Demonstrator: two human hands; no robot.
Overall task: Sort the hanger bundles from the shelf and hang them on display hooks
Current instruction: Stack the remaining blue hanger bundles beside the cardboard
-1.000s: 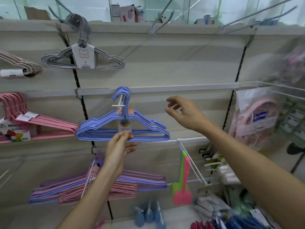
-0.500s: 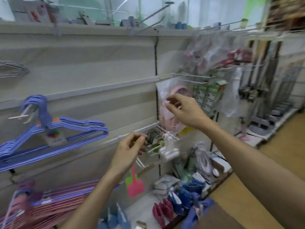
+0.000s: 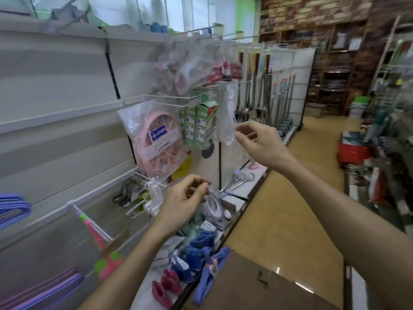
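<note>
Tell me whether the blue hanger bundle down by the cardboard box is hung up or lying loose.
Lying loose. The blue hanger bundle rests on the bottom shelf's edge beside the cardboard box, on no hook; neither hand touches it.

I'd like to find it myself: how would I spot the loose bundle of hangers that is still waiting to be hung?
Look down at the bottom shelf ledge, near its front edge beside the brown cardboard box. There lies the periwinkle-blue hanger bundle, banded with a pink label. Unlike its neighbours, small blue and magenta items, it is long and hooked.

Glossy clear plastic bag (image 3: 154,135), matt brown cardboard box (image 3: 263,285), shiny tan floor (image 3: 288,211), white metal hooks (image 3: 165,97)
</note>
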